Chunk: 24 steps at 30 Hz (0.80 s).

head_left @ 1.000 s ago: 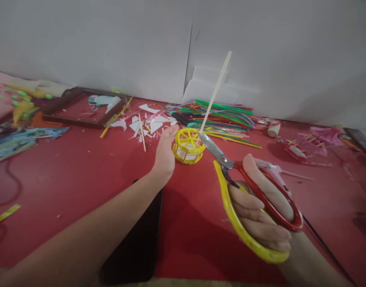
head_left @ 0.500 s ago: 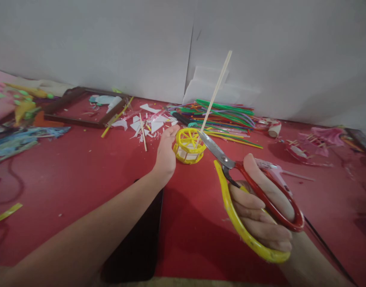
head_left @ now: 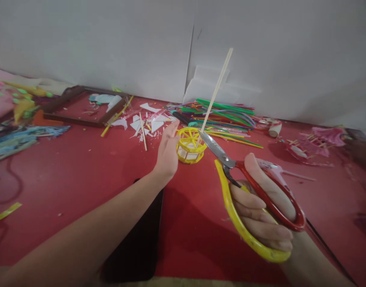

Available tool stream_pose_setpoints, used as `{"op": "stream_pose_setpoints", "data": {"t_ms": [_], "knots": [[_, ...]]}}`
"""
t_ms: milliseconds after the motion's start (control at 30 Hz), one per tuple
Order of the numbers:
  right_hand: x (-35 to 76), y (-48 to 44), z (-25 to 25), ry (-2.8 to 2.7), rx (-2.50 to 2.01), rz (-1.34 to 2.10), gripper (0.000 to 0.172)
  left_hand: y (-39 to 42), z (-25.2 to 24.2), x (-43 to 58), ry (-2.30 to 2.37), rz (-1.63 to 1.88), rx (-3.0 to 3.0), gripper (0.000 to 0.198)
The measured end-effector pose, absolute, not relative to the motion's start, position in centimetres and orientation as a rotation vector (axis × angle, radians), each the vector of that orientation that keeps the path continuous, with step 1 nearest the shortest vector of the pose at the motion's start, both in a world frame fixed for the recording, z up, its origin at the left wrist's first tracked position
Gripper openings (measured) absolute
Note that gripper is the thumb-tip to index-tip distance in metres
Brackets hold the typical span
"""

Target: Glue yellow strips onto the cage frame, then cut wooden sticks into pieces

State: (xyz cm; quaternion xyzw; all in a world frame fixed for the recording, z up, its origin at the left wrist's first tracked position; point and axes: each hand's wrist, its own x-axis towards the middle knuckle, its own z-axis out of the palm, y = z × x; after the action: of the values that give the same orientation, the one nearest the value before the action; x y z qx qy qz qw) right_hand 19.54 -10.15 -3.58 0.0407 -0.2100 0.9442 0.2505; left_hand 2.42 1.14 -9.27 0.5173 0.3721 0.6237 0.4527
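My left hand is beside a small round cage-like frame with yellow rims, yellow spokes on top and white side panels. Its fingers stretch forward past the frame's left edge, overlapping it in view; how firmly they touch is hard to tell. A long pale wooden stick rises, tilted right, from the spoked top. In my right hand is a pair of scissors with one red and one yellow handle. The blade tips meet the stick low down, just above the frame's rim.
Several coloured pipe cleaners lie behind the frame, with white scraps to their left. A dark wooden frame is at back left. Under my left forearm lies a black phone-like slab. A pink glue gun and pink model are right.
My left hand has shifted slightly right and now overlaps the yellow frame's left edge. The scissors and stick have hardly moved.
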Motion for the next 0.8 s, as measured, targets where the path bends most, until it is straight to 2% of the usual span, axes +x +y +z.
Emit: {"op": "stream_pose_setpoints", "data": {"t_ms": [167, 233, 267, 367, 467, 567, 700, 800], "knots": [[21.3, -10.4, -2.5, -0.532, 0.008, 2.354, 0.064, -1.0, -7.8, 2.2, 1.219, 1.27, 2.084, 0.063], [22.7, -10.1, -1.8, -0.646, -0.266, 2.233, 0.063, -1.2, -7.2, 1.8, 1.335, 1.12, 2.298, 0.059], [23.4, -9.8, -1.5, -0.737, -0.46, 2.135, 0.064, -1.0, -7.0, 1.6, 1.351, 1.064, 2.378, 0.05], [25.0, -8.7, -1.6, -1.042, -1.124, 1.58, 0.069, 0.7, -6.8, 0.7, 1.212, 0.894, 2.637, 0.033], [26.3, -8.0, -3.0, -1.28, -1.539, 0.868, 0.072, 3.4, -7.0, 0.3, 1.16, 0.877, 2.712, 0.033], [27.8, -8.1, -4.5, -1.342, -1.677, 0.517, 0.06, 5.4, -7.3, 0.6, 1.148, 0.905, 2.664, 0.034], [29.1, -8.9, -4.5, -1.64, -1.724, 0.356, 0.046, 5.7, -6.5, 0.7, 1.119, 0.934, 2.68, 0.055], [29.0, -9.3, -4.0, -2.007, -1.627, 0.091, 0.046, 4.3, -4.4, -0.4, 1.08, 1.03, 2.786, 0.039]]}}
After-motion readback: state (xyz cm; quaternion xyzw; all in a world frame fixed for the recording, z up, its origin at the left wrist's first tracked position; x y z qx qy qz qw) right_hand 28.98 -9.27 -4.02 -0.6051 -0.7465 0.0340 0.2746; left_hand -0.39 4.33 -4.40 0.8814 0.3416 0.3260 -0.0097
